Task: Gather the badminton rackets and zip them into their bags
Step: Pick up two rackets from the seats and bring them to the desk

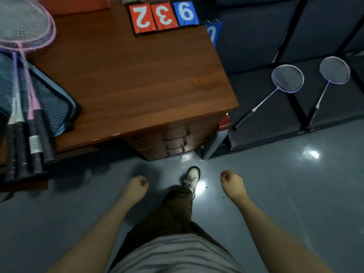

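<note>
Two purple badminton rackets lie on the dark seat cushions at the right: one racket (287,78) nearer the desk, the other racket (334,70) further right, both handles pointing toward me. Several pink and purple rackets (25,32) rest on an open blue mesh-lined racket bag (57,107) at the desk's left edge, grips hanging over the front. My left hand (137,187) and my right hand (232,181) hang low over the floor, fingers curled, holding nothing.
A wooden desk (137,81) with drawers (175,138) stands ahead. Flip scoreboard cards (163,16) sit at its far edge. Dark cushioned seats (266,119) line the right side. My shoe (192,179) steps on the glossy grey floor (295,184).
</note>
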`<state>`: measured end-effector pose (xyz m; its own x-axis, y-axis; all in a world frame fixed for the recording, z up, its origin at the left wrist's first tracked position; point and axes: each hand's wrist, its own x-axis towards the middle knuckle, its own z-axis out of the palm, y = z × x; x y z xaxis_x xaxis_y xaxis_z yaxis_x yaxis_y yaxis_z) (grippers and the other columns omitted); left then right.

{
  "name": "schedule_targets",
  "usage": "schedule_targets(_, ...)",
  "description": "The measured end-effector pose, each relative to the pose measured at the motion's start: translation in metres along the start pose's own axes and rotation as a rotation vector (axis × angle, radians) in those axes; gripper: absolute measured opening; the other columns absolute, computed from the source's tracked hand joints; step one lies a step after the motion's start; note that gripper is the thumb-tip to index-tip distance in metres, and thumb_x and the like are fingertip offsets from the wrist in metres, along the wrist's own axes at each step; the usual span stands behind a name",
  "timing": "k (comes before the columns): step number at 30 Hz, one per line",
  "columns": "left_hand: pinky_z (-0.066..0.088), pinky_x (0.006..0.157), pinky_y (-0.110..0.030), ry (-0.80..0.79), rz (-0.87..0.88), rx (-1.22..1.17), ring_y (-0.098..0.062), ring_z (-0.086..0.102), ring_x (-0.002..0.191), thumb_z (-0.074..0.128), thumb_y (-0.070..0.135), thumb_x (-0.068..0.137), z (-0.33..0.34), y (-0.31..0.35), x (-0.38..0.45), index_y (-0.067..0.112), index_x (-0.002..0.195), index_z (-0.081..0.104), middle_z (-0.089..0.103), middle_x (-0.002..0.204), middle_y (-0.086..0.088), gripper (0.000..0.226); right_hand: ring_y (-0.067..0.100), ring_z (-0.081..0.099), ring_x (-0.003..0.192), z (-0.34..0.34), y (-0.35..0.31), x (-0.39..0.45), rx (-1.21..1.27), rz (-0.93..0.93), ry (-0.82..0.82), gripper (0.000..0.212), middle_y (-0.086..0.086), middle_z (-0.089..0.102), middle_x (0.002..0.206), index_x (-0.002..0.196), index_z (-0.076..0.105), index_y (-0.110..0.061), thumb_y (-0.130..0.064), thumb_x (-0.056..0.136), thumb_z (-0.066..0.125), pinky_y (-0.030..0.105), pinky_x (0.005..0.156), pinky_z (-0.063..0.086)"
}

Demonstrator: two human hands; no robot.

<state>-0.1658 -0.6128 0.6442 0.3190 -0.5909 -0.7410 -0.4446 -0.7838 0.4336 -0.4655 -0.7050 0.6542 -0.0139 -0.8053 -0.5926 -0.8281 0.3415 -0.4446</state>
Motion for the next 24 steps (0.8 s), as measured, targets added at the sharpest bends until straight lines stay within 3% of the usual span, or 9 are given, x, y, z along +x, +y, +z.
schedule_targets(2,0.041,0.086,-0.031,-0.018,-0.019,-0.023,-0.029,0.055,0.102,0.051,0.013,0.092,0.015,0.020,0.017,-0.001,0.116,0.056,0.060,0.115,-0.020,0.027,0.031,0.060,0.091,-0.019,0.011,0.020,0.001,0.036,-0.023,0.029,0.019,0.064,0.110,0.117,0.059,-0.005,-0.011,0.093,0.044,0.035,0.077,0.051)
schedule_targets(5,0.038,0.080,-0.029,-0.064,-0.016,-0.027,-0.023,0.053,0.094,0.050,0.012,0.093,0.033,0.069,0.034,0.005,0.105,0.061,0.061,0.104,-0.013,0.018,0.020,0.054,0.064,-0.057,0.021,0.050,-0.009,0.058,-0.050,0.030,0.015,0.063,0.095,0.118,0.058,-0.005,-0.010,0.093,0.042,0.023,0.054,0.041)
schedule_targets(8,0.040,0.078,-0.032,-0.139,0.070,0.050,-0.022,0.053,0.086,0.046,0.013,0.093,0.053,0.131,0.045,0.018,0.079,0.055,0.058,0.085,-0.005,0.018,0.021,0.054,0.066,-0.098,0.028,0.076,0.025,0.073,-0.038,0.030,0.014,0.063,0.098,0.120,0.056,-0.006,-0.011,0.094,0.040,0.025,0.059,0.040)
schedule_targets(13,0.041,0.086,-0.032,-0.246,0.305,0.217,-0.028,0.056,0.102,0.046,0.014,0.092,0.101,0.247,0.049,0.003,0.106,0.061,0.060,0.108,-0.013,0.023,0.029,0.059,0.077,-0.162,0.046,0.112,0.136,0.113,0.081,0.029,0.018,0.065,0.099,0.119,0.057,-0.008,-0.011,0.096,0.040,0.037,0.072,0.049)
schedule_targets(16,0.035,0.099,-0.029,-0.266,0.414,0.241,-0.027,0.048,0.117,0.049,0.014,0.092,0.135,0.310,0.055,0.005,0.123,0.053,0.050,0.126,-0.012,0.033,0.027,0.059,0.076,-0.200,0.059,0.142,0.212,0.119,0.192,0.028,0.012,0.065,0.091,0.119,0.057,-0.010,-0.014,0.096,0.042,0.041,0.075,0.050)
schedule_targets(19,0.032,0.104,-0.030,-0.236,0.492,0.287,-0.026,0.044,0.122,0.048,0.017,0.092,0.171,0.368,0.079,0.008,0.129,0.048,0.047,0.132,-0.012,0.038,0.025,0.059,0.073,-0.239,0.077,0.185,0.257,0.108,0.248,0.031,0.009,0.065,0.087,0.122,0.055,-0.012,-0.015,0.094,0.042,0.040,0.072,0.051)
schedule_targets(24,0.038,0.099,-0.040,-0.124,0.546,0.504,-0.033,0.046,0.116,0.048,0.026,0.091,0.229,0.454,0.153,0.012,0.128,0.050,0.049,0.129,-0.013,0.039,0.027,0.060,0.099,-0.291,0.126,0.279,0.259,0.097,0.221,0.032,0.009,0.063,0.113,0.126,0.052,-0.017,-0.017,0.096,0.042,0.043,0.089,0.050)
